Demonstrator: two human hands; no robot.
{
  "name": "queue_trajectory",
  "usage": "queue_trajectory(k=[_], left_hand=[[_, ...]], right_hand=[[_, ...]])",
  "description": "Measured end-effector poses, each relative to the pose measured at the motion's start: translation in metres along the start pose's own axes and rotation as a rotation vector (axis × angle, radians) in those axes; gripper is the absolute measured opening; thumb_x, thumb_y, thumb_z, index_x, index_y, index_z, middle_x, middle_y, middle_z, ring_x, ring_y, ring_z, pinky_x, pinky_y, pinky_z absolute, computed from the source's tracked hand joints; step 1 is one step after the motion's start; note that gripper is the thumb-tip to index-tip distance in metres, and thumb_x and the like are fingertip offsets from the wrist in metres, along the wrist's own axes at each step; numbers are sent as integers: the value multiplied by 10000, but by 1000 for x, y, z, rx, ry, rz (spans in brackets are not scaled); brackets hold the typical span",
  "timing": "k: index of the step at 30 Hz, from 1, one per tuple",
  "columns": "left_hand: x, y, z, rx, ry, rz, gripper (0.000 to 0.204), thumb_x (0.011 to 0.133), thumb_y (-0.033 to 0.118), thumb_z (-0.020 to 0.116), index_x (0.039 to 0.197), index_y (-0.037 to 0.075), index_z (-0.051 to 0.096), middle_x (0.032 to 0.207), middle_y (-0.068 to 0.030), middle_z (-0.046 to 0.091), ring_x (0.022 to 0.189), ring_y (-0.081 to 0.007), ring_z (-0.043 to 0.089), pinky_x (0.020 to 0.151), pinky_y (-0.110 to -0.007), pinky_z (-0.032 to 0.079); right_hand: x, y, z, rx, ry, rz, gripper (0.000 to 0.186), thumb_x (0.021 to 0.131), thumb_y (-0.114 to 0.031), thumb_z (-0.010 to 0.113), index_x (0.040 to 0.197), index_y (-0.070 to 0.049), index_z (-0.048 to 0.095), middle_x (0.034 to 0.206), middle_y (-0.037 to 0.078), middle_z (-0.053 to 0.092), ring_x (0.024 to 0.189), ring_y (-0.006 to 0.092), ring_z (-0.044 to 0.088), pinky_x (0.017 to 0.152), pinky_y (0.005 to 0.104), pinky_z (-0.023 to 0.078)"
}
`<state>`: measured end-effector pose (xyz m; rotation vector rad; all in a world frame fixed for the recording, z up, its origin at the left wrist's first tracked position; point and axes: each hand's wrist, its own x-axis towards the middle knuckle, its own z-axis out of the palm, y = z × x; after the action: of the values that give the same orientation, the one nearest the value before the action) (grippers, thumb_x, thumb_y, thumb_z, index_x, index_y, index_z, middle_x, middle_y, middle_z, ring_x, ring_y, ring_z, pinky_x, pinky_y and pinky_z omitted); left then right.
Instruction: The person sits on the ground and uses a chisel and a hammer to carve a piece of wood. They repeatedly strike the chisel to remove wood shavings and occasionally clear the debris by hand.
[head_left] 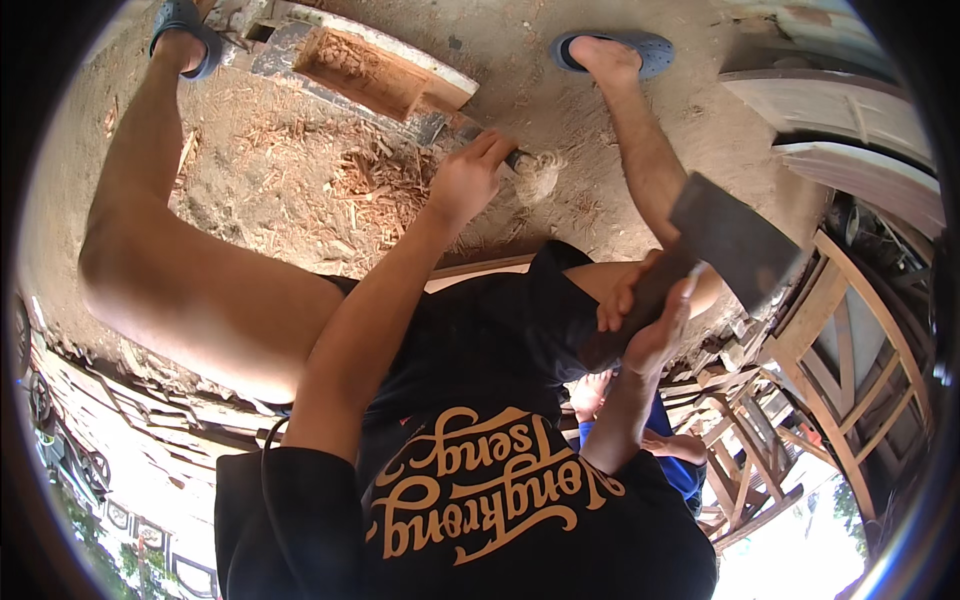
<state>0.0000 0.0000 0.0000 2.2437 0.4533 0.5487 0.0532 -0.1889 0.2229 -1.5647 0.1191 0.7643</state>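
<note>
The person's left hand [468,182] is closed around a chisel [516,160], the fingers wrapped over its handle, whose pale butt is splayed and frayed. The chisel slants from the fist toward the near right end of a wooden block [450,82], which lies on the ground between the feet; whether its cutting edge touches the wood cannot be made out. A rectangular hollow in the block's upper side holds loose shavings. To the right, the person's right hand [650,335] grips the brown handle of a mallet [730,245], fingers and thumb curled about it; its dark, blocky head is raised above the right leg, well apart from the chisel's butt. Reddish wood chips [385,185] litter the bare earth ground [255,200] just beside the block. Farther right stands a wooden frame [848,410], and another person's blue garment [690,475] shows behind the right forearm.
</note>
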Motion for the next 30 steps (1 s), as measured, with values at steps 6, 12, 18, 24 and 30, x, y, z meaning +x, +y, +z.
queue_trajectory(k=[6,12,18,24,30], left_hand=[[-3,6,0,-47,49,-41,369,741,-48,617,1079,96,646,1069,-80,692,908,-261,705,717,-338,605],[-3,-3,1,-21,50,6,372,750,-51,613,1090,95,648,1069,-96,692,936,-272,703,724,-356,600],[4,3,0,-31,-18,-49,345,765,-37,618,1079,99,657,1055,-82,697,954,-263,697,734,-349,596],[2,8,2,-16,-6,20,323,766,-23,632,1066,94,665,1039,-82,698,951,-255,696,745,-349,597],[-12,-8,14,49,-23,140,316,758,-22,633,1053,85,670,1008,-86,705,980,-258,698,741,-335,599]], right_hand=[[4,72,38,-17,78,82,540,1021,-555,402,921,-33,496,594,82,470,440,178,467,422,329,432],[14,54,32,167,91,74,523,1010,-575,413,995,-58,489,622,70,473,438,160,450,435,327,421],[19,92,49,63,30,268,503,1044,-516,370,973,-28,469,609,82,473,430,169,453,418,309,414],[14,91,44,260,200,-209,587,1000,-631,371,1002,-52,470,646,65,476,466,161,453,447,320,406],[19,105,42,198,140,181,552,1018,-585,379,993,-43,483,623,78,474,442,175,456,425,327,410]])
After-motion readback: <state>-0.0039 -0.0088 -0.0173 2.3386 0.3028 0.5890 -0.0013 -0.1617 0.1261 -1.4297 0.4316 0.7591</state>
